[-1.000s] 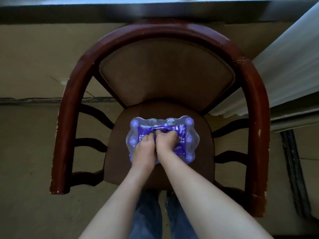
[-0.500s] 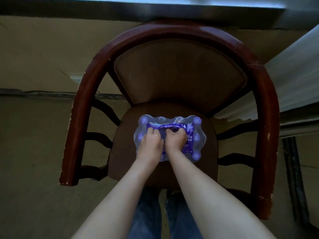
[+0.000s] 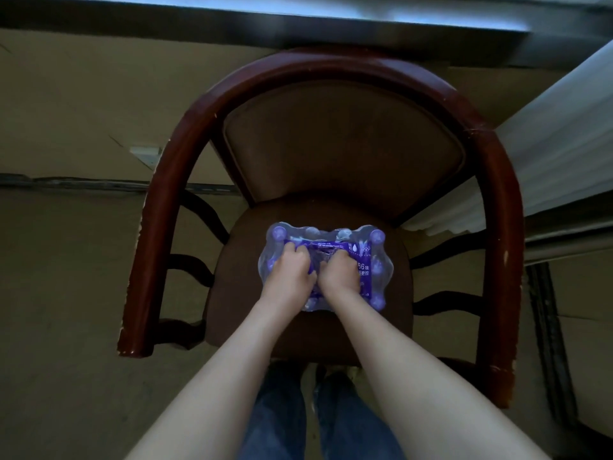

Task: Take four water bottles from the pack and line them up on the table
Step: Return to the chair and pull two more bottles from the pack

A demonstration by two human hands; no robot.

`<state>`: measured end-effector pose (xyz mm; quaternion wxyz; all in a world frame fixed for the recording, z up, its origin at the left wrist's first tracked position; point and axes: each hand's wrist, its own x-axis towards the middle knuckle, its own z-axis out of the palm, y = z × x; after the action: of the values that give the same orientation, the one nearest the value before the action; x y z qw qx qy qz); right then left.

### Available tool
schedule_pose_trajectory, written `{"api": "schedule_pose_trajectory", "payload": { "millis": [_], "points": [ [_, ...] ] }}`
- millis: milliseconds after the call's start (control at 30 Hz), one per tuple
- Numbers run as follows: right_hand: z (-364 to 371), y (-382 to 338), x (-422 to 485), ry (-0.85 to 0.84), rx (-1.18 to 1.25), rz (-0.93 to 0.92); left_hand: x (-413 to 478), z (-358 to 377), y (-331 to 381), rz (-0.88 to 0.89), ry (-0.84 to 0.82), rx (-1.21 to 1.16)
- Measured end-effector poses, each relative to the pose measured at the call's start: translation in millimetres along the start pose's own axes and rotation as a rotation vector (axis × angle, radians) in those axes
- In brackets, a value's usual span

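Nearest the camera, 2 legs in blue jeans (image 3: 275,423) stand at the front edge of the chair seat (image 3: 238,293). 2 bare forearms extend forward and down from the lower frame edge to the pack.

The left hand (image 3: 288,276) and the right hand (image 3: 338,273) rest side by side, touching, on top of the pack of water bottles (image 3: 374,267). Both hands are clenched, fingers curled into the purple wrap film at the centre of the pack top, each gripping a fold of film. The film between the 2 hands is bunched and wrinkled.

The pack stands upright on the brown upholstered seat, roughly centred. It remains wrapped. Purple caps (image 3: 377,236) show at its corners and edges.

Behind the seat is the padded backrest (image 3: 341,144), framed by a curved dark red wooden rail (image 3: 331,66) with chipped paint at its ends. Beyond the chair, a table edge (image 3: 298,14) crosses the top of the view. A white curtain (image 3: 557,137) hangs at the right.
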<state>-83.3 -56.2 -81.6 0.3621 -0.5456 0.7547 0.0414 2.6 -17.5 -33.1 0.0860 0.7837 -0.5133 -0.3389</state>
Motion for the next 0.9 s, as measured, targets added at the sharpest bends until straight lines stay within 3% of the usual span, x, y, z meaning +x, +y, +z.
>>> {"api": "schedule_pose_trajectory", "payload": {
  "millis": [167, 433, 633, 767, 900],
  "points": [
    [-6, -3, -8, 0.047, -0.074, -0.021, -8, -21, 2, 0.025, -0.009, -0.028],
    [-27, 5, -36, 0.250, -0.297, -0.334, -22, -54, 8, 0.094, -0.018, -0.073],
    [-48, -2, -72, 0.378, -0.141, -0.322, -34, -83, 16, 0.113, -0.029, -0.085],
    [-71, -23, -91, 0.395, -0.169, -0.337, -49, -109, 23, 0.178, -0.006, -0.062],
    [-92, -35, -119, 0.430, -0.191, -0.388, -75, -131, 20, 0.127, 0.004, -0.137]
  ]
}}
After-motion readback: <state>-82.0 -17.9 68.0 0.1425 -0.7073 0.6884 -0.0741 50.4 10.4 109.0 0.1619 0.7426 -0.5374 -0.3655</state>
